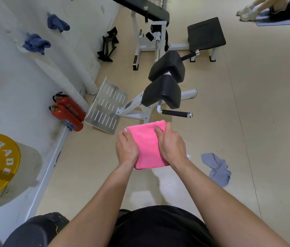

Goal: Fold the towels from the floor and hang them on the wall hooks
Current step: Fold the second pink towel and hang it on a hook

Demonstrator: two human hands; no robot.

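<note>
While left hand point(127, 147) and right hand point(172, 145) grip | pink towel point(148, 148) between them

Fuzzy matt pink cloth towel point(147, 145); glossy smooth beige floor point(247, 122); perforated bare metal footplate point(106, 106); black padded leatherette seat pads point(162, 91).

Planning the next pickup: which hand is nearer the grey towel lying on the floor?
Right. The right hand grips the right edge of the pink towel, on the side where the grey towel lies; the left hand grips the opposite edge, farther away.
</note>
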